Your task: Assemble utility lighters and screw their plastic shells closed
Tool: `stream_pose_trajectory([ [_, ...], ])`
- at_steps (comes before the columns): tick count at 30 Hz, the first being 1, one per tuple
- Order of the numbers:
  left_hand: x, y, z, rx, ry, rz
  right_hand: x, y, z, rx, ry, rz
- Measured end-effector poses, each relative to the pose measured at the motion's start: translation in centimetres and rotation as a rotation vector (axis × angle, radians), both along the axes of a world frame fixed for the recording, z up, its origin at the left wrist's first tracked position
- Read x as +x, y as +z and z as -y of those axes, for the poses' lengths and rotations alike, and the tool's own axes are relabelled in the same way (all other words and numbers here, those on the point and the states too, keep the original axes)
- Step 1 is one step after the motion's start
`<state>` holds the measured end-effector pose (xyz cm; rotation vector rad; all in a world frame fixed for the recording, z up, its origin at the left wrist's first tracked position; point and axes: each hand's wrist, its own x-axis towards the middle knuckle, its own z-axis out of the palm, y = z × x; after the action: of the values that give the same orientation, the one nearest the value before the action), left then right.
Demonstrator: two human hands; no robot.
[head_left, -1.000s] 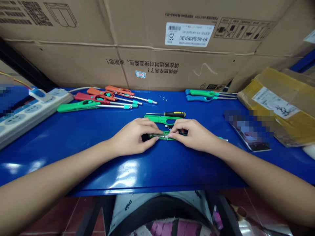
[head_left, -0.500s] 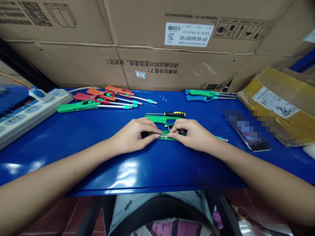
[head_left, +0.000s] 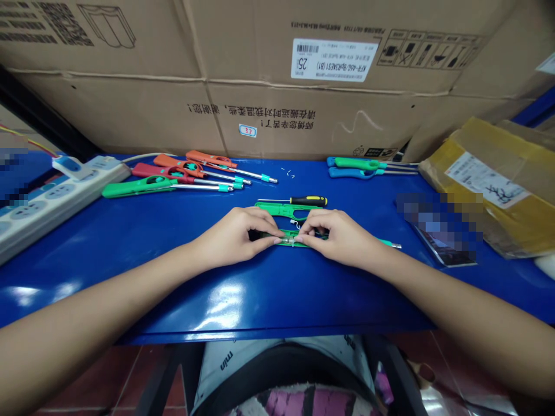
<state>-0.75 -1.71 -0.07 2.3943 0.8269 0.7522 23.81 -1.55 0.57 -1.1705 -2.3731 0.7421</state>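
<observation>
An opened green stick lighter (head_left: 299,244) lies on the blue table, its inner parts exposed and its metal tip (head_left: 395,245) showing past my right hand. My left hand (head_left: 243,236) has thumb and forefinger closed on a clear tank piece in the lighter's left part. From the other side, my right hand (head_left: 340,236) pinches at the tank's end beside a small white piece; the fingers cover exactly what it grips. Just behind lies the loose green casing half (head_left: 274,210). A black and yellow screwdriver (head_left: 309,201) rests beyond that.
Several stick lighters (head_left: 173,173) lie at back left beside a white power strip (head_left: 56,190). Two more lighters (head_left: 355,167) are at back right. A phone (head_left: 446,240) and a yellow-taped parcel (head_left: 498,179) sit right. A large cardboard box (head_left: 260,69) stands behind.
Both hands stay at the lighter with almost no visible movement. The view has shifted very slightly.
</observation>
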Motion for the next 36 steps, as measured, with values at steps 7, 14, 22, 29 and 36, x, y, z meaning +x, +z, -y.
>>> stream_pose_trajectory([
  [7, 0.1, 0.0, 0.2, 0.008, 0.009, -0.01, 0.1, -0.4, -0.2, 0.054, 0.013, -0.036],
  [14, 0.0, 0.3, 0.6, 0.035, 0.019, -0.056, 0.4, -0.2, -0.3, 0.164, 0.007, -0.072],
  [22, -0.2, 0.4, 0.6, 0.092, 0.005, -0.142, 0.2, -0.4, -0.2, 0.098, 0.044, -0.043],
  [29, 0.1, 0.6, 0.9, 0.076, 0.006, -0.151, -0.1, -0.4, -0.1, 0.002, 0.011, -0.067],
  [36, 0.1, 0.8, 1.2, 0.116, -0.03, -0.158, 0.5, 0.2, -0.3, 0.043, -0.003, -0.099],
])
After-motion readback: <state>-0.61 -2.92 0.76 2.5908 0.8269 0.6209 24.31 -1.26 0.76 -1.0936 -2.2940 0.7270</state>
